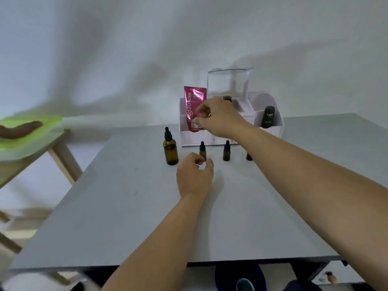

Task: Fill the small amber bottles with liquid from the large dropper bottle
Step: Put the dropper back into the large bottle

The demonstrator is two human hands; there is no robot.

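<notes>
- the left hand [194, 177] curls half-closed at the base of the nearest small amber bottle [202, 151], thumb and fingers around its lower part or just short of it; whether they actually press the glass i cannot tell. the right hand [218, 118] hangs in the air farther back, fingers loosely bunched and pinching nothing visible, in front of the white organiser [270, 131].
- far left, a green-topped side table [31, 143] stands apart from the work.
- on the grey table [126, 206], the large dropper bottle [170, 151] stands upright with its black dropper cap on, just left of the left hand and untouched.
- right of it the small bottles stand in a row: the one at the left hand, a second small bottle [226, 151] standing free, and a third small bottle [249, 157] mostly hidden behind the right forearm. those whose tops show are capped.
- behind them the organiser holds a pink tube [194, 108] and a dark bottle [268, 118].
- judgement: this looks like the opening step, steadying the first small bottle so its cap can come off; no filling appears done.
- next, the left hand needs a firm hold on the body while the right comes down to twist the cap, kept upright and clear of the neighbouring bottles.
</notes>
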